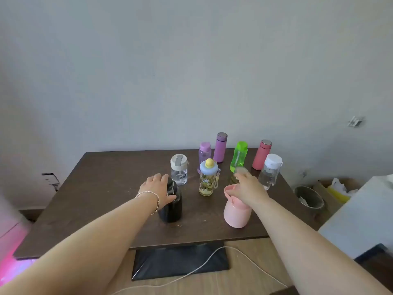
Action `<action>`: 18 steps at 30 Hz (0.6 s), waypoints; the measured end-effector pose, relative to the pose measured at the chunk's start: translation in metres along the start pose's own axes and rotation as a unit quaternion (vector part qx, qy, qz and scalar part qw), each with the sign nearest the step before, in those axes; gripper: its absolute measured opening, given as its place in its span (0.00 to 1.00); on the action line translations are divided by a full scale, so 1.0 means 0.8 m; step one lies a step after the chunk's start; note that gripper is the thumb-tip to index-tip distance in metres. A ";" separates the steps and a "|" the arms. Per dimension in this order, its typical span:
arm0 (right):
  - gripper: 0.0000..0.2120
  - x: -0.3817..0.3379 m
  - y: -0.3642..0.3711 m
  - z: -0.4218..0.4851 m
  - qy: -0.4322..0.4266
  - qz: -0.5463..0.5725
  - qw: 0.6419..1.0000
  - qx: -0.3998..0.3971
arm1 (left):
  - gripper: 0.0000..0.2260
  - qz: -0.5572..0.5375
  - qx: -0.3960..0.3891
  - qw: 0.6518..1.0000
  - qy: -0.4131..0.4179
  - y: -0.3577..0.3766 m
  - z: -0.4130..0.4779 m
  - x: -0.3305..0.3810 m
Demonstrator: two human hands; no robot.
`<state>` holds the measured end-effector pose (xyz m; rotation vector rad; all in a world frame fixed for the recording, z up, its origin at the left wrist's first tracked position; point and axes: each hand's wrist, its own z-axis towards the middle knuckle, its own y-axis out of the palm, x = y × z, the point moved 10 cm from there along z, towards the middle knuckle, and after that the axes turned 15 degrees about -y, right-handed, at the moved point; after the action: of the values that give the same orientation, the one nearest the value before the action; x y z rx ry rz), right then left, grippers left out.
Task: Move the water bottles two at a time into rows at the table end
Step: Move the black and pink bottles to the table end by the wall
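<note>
Dark wooden table (102, 194) against a plain wall, bottles standing upright across its far half. Left hand (156, 188) laid over the top of the black bottle (171, 206), fingers spread, thumb against its shoulder; wrapped loosely, firm grip not certain. Bracelet (151, 199) on that wrist. Right hand (247, 188) reaching over the pink jug (236, 209), wrist resting across its lid, fingertips on the cap of a bottle hidden behind at 12 o'clock; closed or open on it, cannot tell. Black and pink nearest, side by side, well apart. Cartoon-print bottle (207, 179) with blue lid and yellow knob between them, at 1 o'clock from the black one. Clear bottle with white flip lid (179, 169) at 12 o'clock from black. Far end row: lilac clear bottle (204, 154), purple flask (220, 147), green bottle (239, 156), coral flask (262, 154). Clear bottle with white cap (270, 171) at 2 o'clock from pink, near the right edge. White cable (191, 273) across the floor below.
</note>
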<state>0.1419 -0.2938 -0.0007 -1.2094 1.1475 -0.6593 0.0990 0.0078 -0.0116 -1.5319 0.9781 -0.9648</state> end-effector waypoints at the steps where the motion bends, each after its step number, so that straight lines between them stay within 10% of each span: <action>1: 0.35 0.008 0.004 0.001 0.014 0.001 1.000 -0.002 | 0.34 0.007 -0.006 1.000 -0.002 0.004 0.004 -0.002; 18: 0.35 0.082 0.074 0.015 0.062 0.073 0.995 -0.029 | 0.45 -0.168 -0.070 0.979 -0.090 0.078 0.061 -0.022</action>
<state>0.1651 -0.3311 -0.0783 -1.1336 1.3531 -0.6011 0.1322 0.0322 -0.0818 -1.9085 0.6822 -0.9836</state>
